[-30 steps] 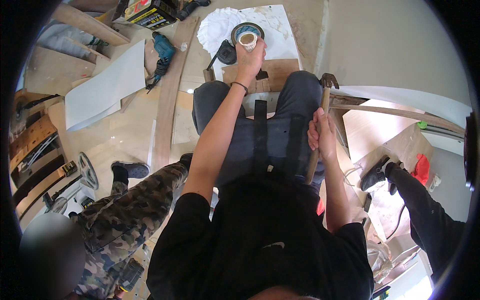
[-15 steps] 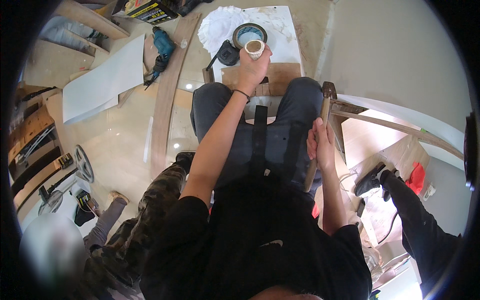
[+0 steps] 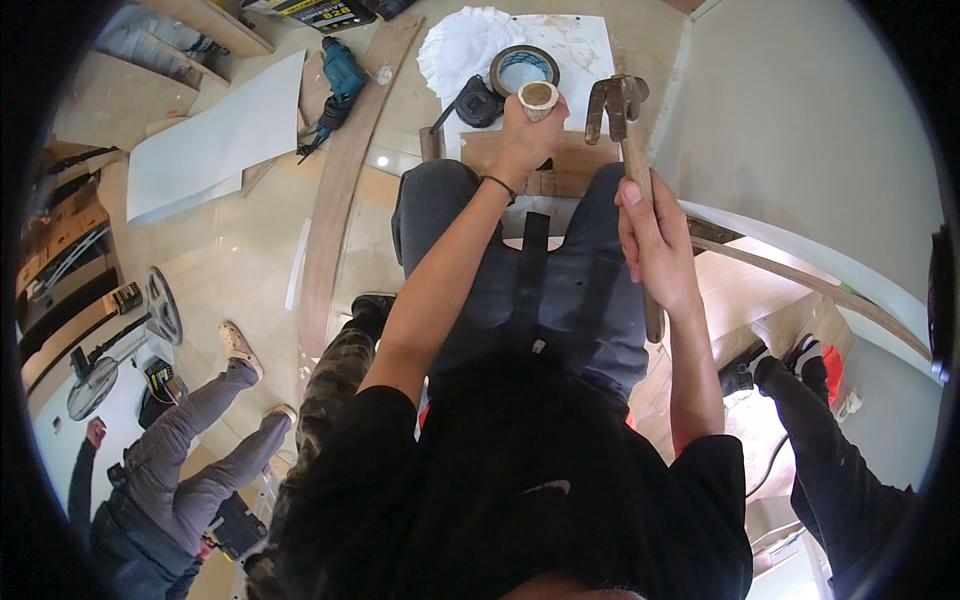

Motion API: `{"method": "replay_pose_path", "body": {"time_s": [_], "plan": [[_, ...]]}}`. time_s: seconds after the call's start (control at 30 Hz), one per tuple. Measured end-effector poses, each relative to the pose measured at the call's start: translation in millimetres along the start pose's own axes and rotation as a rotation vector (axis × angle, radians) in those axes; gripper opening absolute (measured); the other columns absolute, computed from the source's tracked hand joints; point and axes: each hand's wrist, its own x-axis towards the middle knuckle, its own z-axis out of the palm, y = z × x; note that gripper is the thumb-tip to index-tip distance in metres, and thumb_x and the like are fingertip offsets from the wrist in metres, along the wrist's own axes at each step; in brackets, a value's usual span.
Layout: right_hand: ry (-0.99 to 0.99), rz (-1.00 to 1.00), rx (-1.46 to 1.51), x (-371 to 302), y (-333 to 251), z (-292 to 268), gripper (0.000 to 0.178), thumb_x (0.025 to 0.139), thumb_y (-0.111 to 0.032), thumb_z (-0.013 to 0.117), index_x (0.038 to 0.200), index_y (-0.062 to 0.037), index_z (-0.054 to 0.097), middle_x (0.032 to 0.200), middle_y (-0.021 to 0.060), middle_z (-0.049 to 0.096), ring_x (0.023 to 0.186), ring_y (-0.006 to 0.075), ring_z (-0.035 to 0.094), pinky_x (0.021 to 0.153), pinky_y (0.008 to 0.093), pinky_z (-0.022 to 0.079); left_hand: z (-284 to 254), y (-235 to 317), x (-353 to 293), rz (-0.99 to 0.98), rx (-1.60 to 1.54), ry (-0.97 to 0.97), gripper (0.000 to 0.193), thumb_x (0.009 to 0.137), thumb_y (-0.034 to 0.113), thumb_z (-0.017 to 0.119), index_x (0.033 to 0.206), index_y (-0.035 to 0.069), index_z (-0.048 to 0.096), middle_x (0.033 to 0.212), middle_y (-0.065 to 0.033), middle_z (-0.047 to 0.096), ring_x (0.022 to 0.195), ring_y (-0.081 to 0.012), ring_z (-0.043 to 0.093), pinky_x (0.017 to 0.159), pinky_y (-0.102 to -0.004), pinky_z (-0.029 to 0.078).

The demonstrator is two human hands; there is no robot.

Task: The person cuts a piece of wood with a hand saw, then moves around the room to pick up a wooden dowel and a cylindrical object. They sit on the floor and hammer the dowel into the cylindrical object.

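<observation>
My left hand (image 3: 530,140) is closed around an upright chisel (image 3: 538,97), whose round wooden handle end with a pale, ragged rim faces up. Its blade is mostly hidden under the fist. Beneath that hand a brown wooden board (image 3: 592,163) lies crosswise in front of my knees. My right hand (image 3: 658,240) grips a claw hammer (image 3: 637,160) by its wooden handle, over my right thigh. The rusty head is raised at the far end, to the right of the chisel and apart from it.
A white panel (image 3: 600,60) bears a tape roll (image 3: 553,68), a black tape measure (image 3: 476,103) and a white cloth (image 3: 460,45). Left are a long plank (image 3: 335,220), a teal drill (image 3: 342,75) and a white sheet (image 3: 220,140). Other people's legs (image 3: 190,410) show at both sides.
The hammer has risen and moved forward with my right hand, its head now near the chisel's right. My left hand keeps its grip. At the left, another person has come further into view.
</observation>
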Motion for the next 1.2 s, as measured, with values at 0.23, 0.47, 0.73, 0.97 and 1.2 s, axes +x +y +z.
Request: {"method": "replay_pose_path", "body": {"time_s": [0.23, 0.47, 0.73, 0.97, 1.2], "plan": [[-0.011, 0.087, 0.009, 1.5, 9.6, 4.4, 0.038, 0.100, -0.039, 0.054, 0.095, -0.0019, 0.053, 0.055, -0.0022, 0.044, 0.046, 0.0063, 0.041, 0.042, 0.0259, 0.032, -2.1, -7.8, 5.7, 0.028, -0.064, -0.001, 0.013, 0.083, 0.008, 0.062, 0.074, 0.000, 0.063, 0.070, -0.0038, 0.064, 0.066, -0.0103, 0.059, 0.062, -0.0284, 0.047], [-0.012, 0.091, -0.022, 4.2, 16.3, 5.6, 0.038, 0.100, -0.038, 0.054, 0.095, -0.0008, 0.053, 0.056, 0.0001, 0.046, 0.050, 0.0073, 0.044, 0.045, 0.0273, 0.034, 1.1, -7.1, 0.4, 0.255, 0.143, 0.056, 0.011, 0.083, 0.006, 0.062, 0.075, -0.002, 0.062, 0.069, -0.0068, 0.065, 0.063, -0.0135, 0.060, 0.060, -0.0304, 0.047], [0.055, -0.132, -0.334, 22.2, -16.5, -0.1, 0.042, 0.099, -0.039, 0.054, 0.105, 0.0021, 0.055, 0.061, 0.0120, 0.053, 0.054, 0.0206, 0.054, 0.053, 0.0345, 0.042, 4.3, -10.6, 4.3, -0.006, 0.090, 0.000, 0.011, 0.082, 0.007, 0.062, 0.075, -0.002, 0.060, 0.065, -0.0085, 0.061, 0.062, -0.0120, 0.056, 0.057, -0.0323, 0.045], [0.036, -0.393, -0.449, 30.6, -92.4, -23.0, 0.050, 0.099, -0.043, 0.055, 0.114, 0.0048, 0.053, 0.056, 0.0026, 0.049, 0.048, 0.0116, 0.048, 0.046, 0.0277, 0.038, 6.3, -14.1, -2.7, -0.100, 0.021, 0.058, 0.011, 0.081, 0.007, 0.062, 0.074, -0.001, 0.060, 0.064, -0.0052, 0.060, 0.064, -0.0100, 0.056, 0.058, -0.0310, 0.044], [-0.118, -0.125, -0.724, 51.8, -51.4, 3.4, 0.050, 0.100, -0.047, 0.049, 0.096, 0.0022, 0.053, 0.063, 0.0233, 0.056, 0.055, 0.0376, 0.055, 0.058, 0.0450, 0.044, 13.3, -12.0, -3.1, -0.020, -0.013, 0.224, 0.007, 0.081, 0.006, 0.063, 0.086, 0.000, 0.063, 0.075, -0.0069, 0.067, 0.067, -0.0120, 0.059, 0.064, -0.0317, 0.048]]}}
